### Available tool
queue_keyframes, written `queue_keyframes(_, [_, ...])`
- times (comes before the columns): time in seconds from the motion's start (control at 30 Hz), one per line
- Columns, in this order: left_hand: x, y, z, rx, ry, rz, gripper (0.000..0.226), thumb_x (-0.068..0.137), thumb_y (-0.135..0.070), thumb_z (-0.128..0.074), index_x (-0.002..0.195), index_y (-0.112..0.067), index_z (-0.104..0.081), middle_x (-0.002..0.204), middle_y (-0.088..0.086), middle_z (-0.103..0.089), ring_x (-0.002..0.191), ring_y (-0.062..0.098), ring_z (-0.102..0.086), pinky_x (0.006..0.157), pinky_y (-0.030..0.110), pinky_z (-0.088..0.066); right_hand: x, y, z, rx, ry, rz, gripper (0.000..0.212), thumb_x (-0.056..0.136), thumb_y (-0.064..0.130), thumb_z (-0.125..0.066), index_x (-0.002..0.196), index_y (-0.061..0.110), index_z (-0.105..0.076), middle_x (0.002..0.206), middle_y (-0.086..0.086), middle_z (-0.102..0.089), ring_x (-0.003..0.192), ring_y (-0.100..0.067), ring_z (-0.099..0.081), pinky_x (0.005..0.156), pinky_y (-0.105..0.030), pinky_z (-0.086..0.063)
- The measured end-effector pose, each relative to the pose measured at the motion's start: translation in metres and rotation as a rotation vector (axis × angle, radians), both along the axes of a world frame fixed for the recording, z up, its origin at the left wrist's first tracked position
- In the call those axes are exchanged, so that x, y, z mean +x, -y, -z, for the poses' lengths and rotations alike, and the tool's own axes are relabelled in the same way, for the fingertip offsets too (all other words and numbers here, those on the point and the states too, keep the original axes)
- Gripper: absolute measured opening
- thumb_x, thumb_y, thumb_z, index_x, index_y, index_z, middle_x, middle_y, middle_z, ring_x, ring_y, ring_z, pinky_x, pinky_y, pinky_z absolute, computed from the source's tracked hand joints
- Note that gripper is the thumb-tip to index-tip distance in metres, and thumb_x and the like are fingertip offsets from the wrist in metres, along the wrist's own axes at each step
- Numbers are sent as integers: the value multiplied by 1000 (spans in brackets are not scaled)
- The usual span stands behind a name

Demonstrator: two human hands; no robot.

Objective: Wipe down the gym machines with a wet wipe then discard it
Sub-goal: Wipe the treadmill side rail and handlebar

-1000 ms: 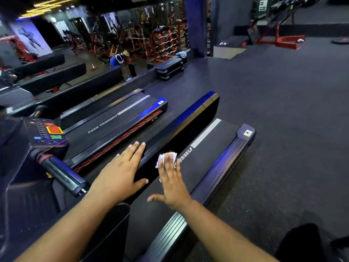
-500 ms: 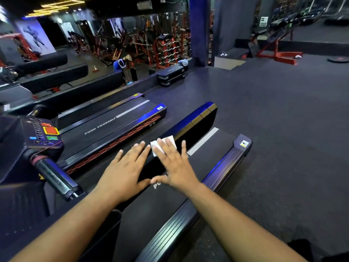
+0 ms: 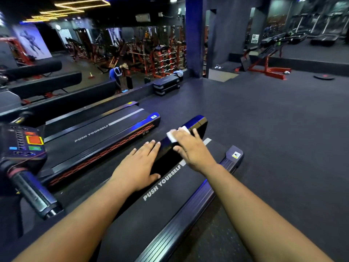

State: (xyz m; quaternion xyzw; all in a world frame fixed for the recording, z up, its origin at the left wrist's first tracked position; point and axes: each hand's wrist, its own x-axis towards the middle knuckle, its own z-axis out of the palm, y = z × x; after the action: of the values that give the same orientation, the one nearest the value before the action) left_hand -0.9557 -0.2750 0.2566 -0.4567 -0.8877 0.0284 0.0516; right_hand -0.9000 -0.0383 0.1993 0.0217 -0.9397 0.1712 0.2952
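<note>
A black treadmill with "PUSH YOURSELF" on its belt lies in front of me. Its glossy left side rail runs away toward the far end. My right hand presses a folded white wet wipe flat onto that rail near its far end, fingers straight. My left hand rests flat on the same rail closer to me, fingers spread and holding nothing.
A second treadmill lies parallel on the left, with its console and handlebar at the near left. Dark rubber floor spreads to the right. A stack of step platforms, weight racks and a red bench stand at the back.
My right hand has slid the wipe from the belt's edge up onto the left rail and further along it toward the far end. My left hand stays on the rail.
</note>
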Motion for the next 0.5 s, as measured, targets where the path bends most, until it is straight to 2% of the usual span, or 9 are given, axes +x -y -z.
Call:
queue_keyframes(0.07, [0, 1, 1, 7, -13, 0, 107, 92, -60, -61, 162, -24, 11, 171, -2, 5, 158, 15, -2, 126, 39, -14, -7, -25, -2, -154, 29, 160, 61, 103, 50, -41, 156, 22, -35, 160, 1, -37, 151, -19, -25, 121, -61, -17])
queue_keyframes(0.13, [-1, 0, 1, 11, -22, -3, 106, 93, -59, -60, 162, -25, 12, 171, -2, 5, 158, 15, -2, 126, 38, -14, -10, -35, -2, -147, 57, 236, 66, 100, 59, -39, 156, 25, -34, 162, -1, -33, 153, -21, -21, 122, -60, -15])
queue_keyframes(0.2, [-2, 0, 2, 15, -16, -6, 105, 93, -58, -60, 162, -25, 13, 171, -2, 5, 158, 15, -2, 126, 38, -13, -7, -26, 0, -24, 54, 101, 79, 94, 73, -33, 156, 24, -34, 162, -2, -32, 153, -22, -21, 123, -58, -13])
queue_keyframes(0.27, [-2, -1, 2, 17, -7, -12, 105, 93, -58, -60, 161, -26, 14, 171, -2, 6, 158, 15, -1, 127, 37, -13, -4, -16, 7, 133, 62, -52, 90, 88, 78, -37, 157, 21, -33, 164, -2, -30, 154, -21, -19, 124, -56, -9])
queue_keyframes(0.33, [-3, -2, 2, 5, -10, -12, 105, 93, -58, -60, 161, -26, 14, 171, -2, 6, 158, 15, -1, 127, 37, -13, -8, -27, 9, 200, 56, -41, 97, 83, 84, -36, 159, 23, -30, 166, -2, -25, 155, -21, -15, 123, -59, -8])
queue_keyframes(0.4, [-3, -2, 2, -3, -17, -6, 106, 93, -59, -59, 161, -26, 15, 171, -1, 6, 158, 16, -2, 127, 37, -14, -14, -47, 10, 73, 74, 104, 99, 82, 88, -30, 161, 29, -23, 169, -3, -15, 157, -23, -6, 121, -64, -8])
queue_keyframes(0.5, [-3, -3, 2, -6, -19, -5, 106, 93, -60, -59, 161, -26, 15, 171, -1, 5, 158, 16, -3, 126, 36, -15, -20, -52, 22, -254, 75, 278, 104, 84, 84, -36, 163, 25, -4, 170, -3, 10, 156, -24, 12, 123, -63, -4])
